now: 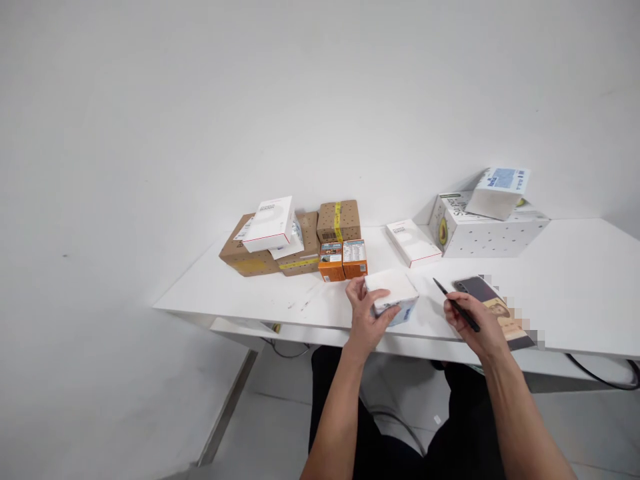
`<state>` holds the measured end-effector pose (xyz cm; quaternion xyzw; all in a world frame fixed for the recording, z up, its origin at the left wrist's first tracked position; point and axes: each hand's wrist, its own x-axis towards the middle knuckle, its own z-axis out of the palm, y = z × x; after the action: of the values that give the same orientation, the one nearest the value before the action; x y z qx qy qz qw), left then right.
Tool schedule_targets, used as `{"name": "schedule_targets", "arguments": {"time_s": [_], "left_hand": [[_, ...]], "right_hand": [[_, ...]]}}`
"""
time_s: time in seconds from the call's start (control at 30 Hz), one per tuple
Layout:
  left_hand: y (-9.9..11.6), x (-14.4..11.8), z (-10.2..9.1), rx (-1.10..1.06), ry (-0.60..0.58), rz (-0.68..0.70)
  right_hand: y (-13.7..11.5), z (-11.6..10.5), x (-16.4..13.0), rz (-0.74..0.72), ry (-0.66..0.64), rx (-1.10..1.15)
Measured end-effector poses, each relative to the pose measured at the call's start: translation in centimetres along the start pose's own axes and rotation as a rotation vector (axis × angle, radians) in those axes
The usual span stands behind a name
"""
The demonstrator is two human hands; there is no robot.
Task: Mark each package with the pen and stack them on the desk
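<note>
My left hand (pixel 369 310) is closed around the near left side of a small white box (pixel 393 285), which has blue print on its side. The box sits near the table's front edge, its plain white top facing up. To the right, my right hand (pixel 475 323) grips a slim black pen (pixel 464 313), its pointed end directed up and left toward the box but apart from it. Under and beside the right hand lies a dark book or notebook (pixel 523 341) with a picture on its cover, partly hidden by the hand.
Behind the left hand stand two orange boxes (pixel 331 270) and a taped brown carton (pixel 325 220). Further left, a flat white box (pixel 270 227) rests on brown cartons (pixel 247 263). Another flat white box (pixel 413 243) and an avocado-printed carton (pixel 493 237) topped by a blue-and-white box (pixel 500 193) stand at the back.
</note>
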<state>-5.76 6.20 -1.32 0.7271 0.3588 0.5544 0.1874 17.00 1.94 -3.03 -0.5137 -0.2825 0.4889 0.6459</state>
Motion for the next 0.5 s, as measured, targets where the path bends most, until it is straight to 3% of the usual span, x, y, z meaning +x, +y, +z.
{"name": "schedule_targets", "arguments": {"time_s": [0.1,0.23,0.37,0.5], "left_hand": [[0.7,-0.1,0.1,0.216,0.067,0.084],[2.0,-0.7,0.3,0.465,0.112,0.194],[2.8,-1.0,0.6,0.527,0.1,0.137],[3.1,-1.1,0.6,0.538,0.093,0.092]], "right_hand": [[-2.1,0.8,-1.1,-0.064,-0.086,0.176],[-5.2,3.5,-2.6,-0.245,-0.12,0.136],[-6.9,6.6,-3.5,-0.368,-0.06,0.031],[-7.4,9.0,-3.1,-0.383,-0.196,-0.122]]}}
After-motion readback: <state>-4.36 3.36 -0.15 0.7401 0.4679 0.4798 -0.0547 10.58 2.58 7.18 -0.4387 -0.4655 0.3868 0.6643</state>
